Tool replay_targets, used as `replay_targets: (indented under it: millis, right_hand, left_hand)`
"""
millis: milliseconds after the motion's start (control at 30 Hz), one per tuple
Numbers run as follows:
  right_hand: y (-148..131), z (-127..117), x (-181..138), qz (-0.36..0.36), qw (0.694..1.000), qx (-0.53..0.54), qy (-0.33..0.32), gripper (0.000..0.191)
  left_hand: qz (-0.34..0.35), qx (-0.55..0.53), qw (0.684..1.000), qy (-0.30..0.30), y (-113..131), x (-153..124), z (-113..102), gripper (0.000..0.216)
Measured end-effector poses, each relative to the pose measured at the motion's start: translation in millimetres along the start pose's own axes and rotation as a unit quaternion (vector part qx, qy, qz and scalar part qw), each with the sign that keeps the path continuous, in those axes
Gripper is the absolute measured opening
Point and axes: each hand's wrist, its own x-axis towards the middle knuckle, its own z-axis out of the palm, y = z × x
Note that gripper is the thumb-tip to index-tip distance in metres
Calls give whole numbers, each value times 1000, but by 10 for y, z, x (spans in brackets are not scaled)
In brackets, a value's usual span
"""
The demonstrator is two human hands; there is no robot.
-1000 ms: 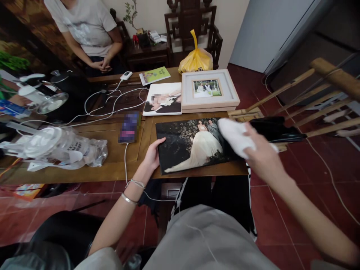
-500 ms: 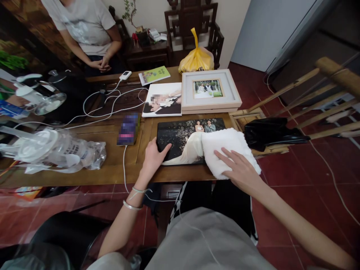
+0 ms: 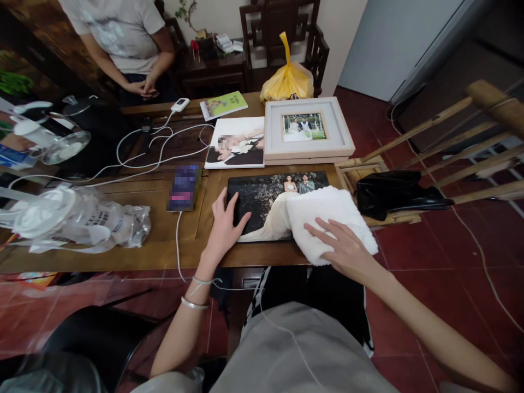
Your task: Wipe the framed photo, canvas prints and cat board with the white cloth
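A dark glossy photo panel (image 3: 262, 204) lies flat near the table's front edge, showing a couple and a long pale gown. At its left edge rests my left hand (image 3: 223, 226), fingers spread, thumb over the lower left corner. A folded white fluffy cloth (image 3: 327, 204) covers the panel's right part and hangs slightly past its lower edge. On top of the cloth lies my right hand (image 3: 344, 245), its fingers stretched out and flat. The panel's lower right corner is hidden under the cloth.
Behind the panel are a white photo print (image 3: 237, 155), a framed photo (image 3: 341, 125), a green booklet (image 3: 225, 105) and a yellow bag (image 3: 289, 82). A phone (image 3: 183, 188) on a cable and bagged drink cups (image 3: 102, 218) sit left. Across the table sits a person (image 3: 123, 43).
My right hand and the white cloth have shifted slightly left and toward me over the panel. The fingers of my left hand have spread wider at the panel's left edge.
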Motion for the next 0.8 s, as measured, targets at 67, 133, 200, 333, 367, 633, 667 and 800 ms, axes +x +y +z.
replay_targets:
  millis: [67, 133, 200, 333, 367, 633, 667, 800]
  right_hand:
    - [-18, -2, -5, 3, 1000, 2, -3, 30]
    - [-17, -9, -7, 9, 1000, 4, -9, 30]
    - [39, -11, 22, 15, 1000, 2, -23, 30]
    - [358, 33, 258, 39, 996, -27, -72, 37]
    - [465, 55, 350, 45, 995, -33, -82, 40]
    - [957, 214, 801, 82, 992, -47, -89, 51]
    - [916, 213, 758, 80, 992, -45, -88, 51]
    - [470, 104, 389, 38, 996, -18, -81, 49]
  left_hand:
    - [36, -13, 999, -14, -20, 29, -5, 51]
    - [53, -32, 998, -29, -47, 53, -7, 48]
    - [57, -50, 996, -45, -80, 69, -7, 49]
    - [55, -67, 995, -51, -141, 79, -5, 49]
    - [53, -71, 995, -48, -152, 80, -3, 49]
    - [30, -99, 995, -17, -167, 81, 46, 46]
    - [29, -100, 995, -14, -165, 81, 52, 46]
    - [27, -105, 994, -7, -162, 88, 66, 46]
